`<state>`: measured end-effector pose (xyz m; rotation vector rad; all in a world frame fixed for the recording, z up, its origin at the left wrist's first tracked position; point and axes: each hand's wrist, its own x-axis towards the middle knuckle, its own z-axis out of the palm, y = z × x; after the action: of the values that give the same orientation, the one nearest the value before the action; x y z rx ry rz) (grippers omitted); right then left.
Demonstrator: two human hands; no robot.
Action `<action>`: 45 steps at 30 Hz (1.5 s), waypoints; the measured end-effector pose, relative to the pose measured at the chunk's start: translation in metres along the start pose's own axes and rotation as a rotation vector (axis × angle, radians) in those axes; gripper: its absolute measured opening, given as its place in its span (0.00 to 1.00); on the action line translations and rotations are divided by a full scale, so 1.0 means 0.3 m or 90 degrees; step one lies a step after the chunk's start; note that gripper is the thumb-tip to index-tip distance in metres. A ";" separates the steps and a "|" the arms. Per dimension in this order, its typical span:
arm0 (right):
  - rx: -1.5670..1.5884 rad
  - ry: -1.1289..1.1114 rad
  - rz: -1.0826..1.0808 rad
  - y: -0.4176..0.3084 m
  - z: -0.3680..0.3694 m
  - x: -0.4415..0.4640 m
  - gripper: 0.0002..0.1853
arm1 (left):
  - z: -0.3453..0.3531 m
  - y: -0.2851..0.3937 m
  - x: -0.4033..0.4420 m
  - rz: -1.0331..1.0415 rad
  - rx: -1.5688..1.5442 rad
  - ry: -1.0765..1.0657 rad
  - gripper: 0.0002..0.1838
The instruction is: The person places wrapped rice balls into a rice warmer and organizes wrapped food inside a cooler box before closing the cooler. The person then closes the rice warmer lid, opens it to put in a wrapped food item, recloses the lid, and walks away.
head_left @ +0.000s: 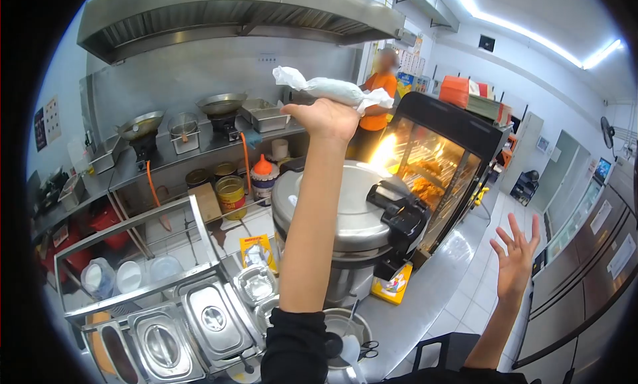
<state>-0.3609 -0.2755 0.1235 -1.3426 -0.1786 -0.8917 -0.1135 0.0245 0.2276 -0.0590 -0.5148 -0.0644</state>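
High in the middle of the view, my left hand (327, 118) is raised with the arm stretched out. A white paper-wrapped roll (329, 88), twisted at both ends, lies across that hand; the paper hides what is inside. My fingers are mostly hidden behind or under the wrap, and the thumb points left. Lower on the right, my right hand (515, 258) is held up in the air, its fingers spread, with nothing in it. Behind my left forearm stands a large round steel cooker (355, 218) with a black latch.
A lit glass warming cabinet (435, 165) holds browned food. A person in orange (379, 85) stands behind it. Woks (222, 103) sit on burners at the back left. Lidded steel pans (159, 344) and scissors (369, 348) are near me. Steel refrigerators (598, 251) line the right.
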 end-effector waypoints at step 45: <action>0.266 -0.172 -0.002 0.595 -0.097 0.503 0.19 | -0.242 -0.722 -0.549 0.024 2.088 -0.283 0.53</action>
<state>-0.1555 -0.3766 0.0683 -1.0632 -0.5463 -0.6279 -0.2374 -0.1890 0.0919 -2.8284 0.4143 -0.8016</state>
